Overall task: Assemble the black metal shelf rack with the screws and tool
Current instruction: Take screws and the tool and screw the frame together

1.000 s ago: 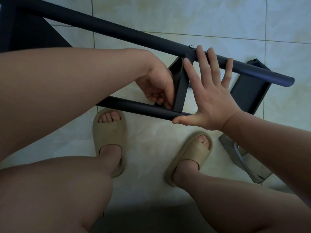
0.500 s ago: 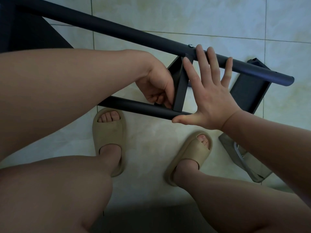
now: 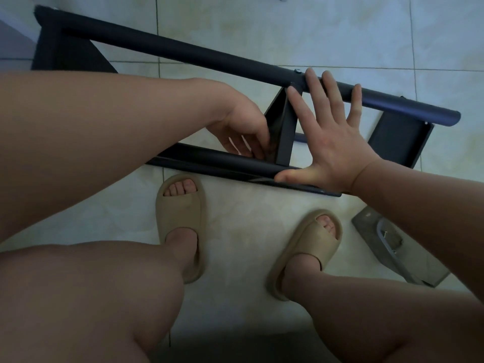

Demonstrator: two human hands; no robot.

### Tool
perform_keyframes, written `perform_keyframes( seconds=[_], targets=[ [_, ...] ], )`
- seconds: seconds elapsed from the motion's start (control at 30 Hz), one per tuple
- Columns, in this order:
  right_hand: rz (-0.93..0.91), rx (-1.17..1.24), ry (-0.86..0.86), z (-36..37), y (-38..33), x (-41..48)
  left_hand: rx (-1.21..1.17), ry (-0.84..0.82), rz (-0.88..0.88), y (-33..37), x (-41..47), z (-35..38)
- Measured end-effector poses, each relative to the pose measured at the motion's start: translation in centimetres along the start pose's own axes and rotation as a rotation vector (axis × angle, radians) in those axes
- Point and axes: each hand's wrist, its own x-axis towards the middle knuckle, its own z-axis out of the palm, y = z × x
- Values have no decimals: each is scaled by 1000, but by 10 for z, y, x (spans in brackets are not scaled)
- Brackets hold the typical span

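Pale floor tiles [image 3: 235,244] carry the work. The black shelf rack [image 3: 209,55] lies on its side across them, beyond my two tan slippers [image 3: 180,213].

1. Rack: the upper tube runs under my right fingertips and the lower tube [image 3: 209,159] lies under my right thumb. The cross panel [image 3: 285,132] stands between them, just left of my right index finger. A screw head [image 3: 297,71] shows at the upper joint, just beyond that fingertip.
2. Right hand [image 3: 332,142]: flat, fingers spread, bracing both tubes. Its placement matches half a second ago.
3. Left hand [image 3: 241,127]: fingers curled round the panel's lower corner at the lower tube. Half a second ago they were bunched tight; now light shows between them. I cannot tell whether they pinch a screw.
4. Judgement: the upper joint looks fastened and the lower joint is the step in hand. The loosened fingers suggest a re-grip or a fastener being fed. The brace must hold so the holes stay aligned.
5. Outward: a second panel [image 3: 398,137] lies beyond my right little finger, and a clear hardware bag [image 3: 387,247] lies beneath my right forearm.
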Motion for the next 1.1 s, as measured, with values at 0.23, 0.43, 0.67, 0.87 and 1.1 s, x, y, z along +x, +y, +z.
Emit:
perform_keyframes(
  seconds=[0.23,0.43,0.67,0.87,1.1],
  targets=[
    [33,-6,-56,-20,-1,11,254,328,-113,-2,-55,3],
    [64,-72,-80,-47,-10,6,468,387,-147,13,-103,28],
    [247,289,-247,-71,-17,-13,893,526,-269,12,-111,64],
    [355,355,-335,-84,-9,-41,784,704,-277,25,-119,70],
    [365,226,-259,-90,-13,-51,590,931,-256,35,-125,76]
  ],
)
